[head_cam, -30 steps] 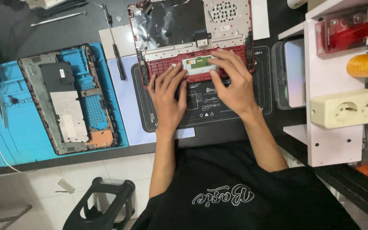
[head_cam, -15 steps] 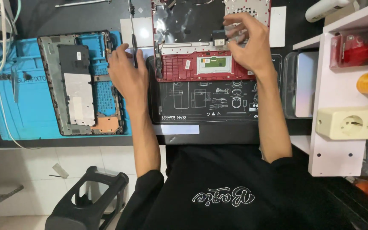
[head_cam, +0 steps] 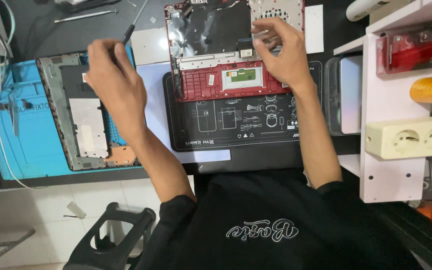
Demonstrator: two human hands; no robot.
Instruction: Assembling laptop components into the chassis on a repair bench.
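A red laptop palm-rest shell (head_cam: 196, 80) lies inside up on a black work mat (head_cam: 236, 130), with its green touchpad board (head_cam: 243, 76) facing me. My right hand (head_cam: 283, 52) rests on the shell's upper right, fingertips pressing near a small white connector. My left hand (head_cam: 111, 80) is out to the left over a grey laptop cover (head_cam: 83, 125), its fingers closed on a thin black-handled screwdriver (head_cam: 132, 27) that points away from me.
The grey cover sits on a blue repair mat (head_cam: 31, 155). Tweezers (head_cam: 83, 16) lie at the far left back. A white shelf (head_cam: 386, 175) at right holds a cream double socket (head_cam: 411, 137), an orange roll and a red box. A black stool (head_cam: 111, 240) stands below.
Both hands left the touchpad area. My left hand went left and picked up the screwdriver; my right hand moved up to the shell's upper right.
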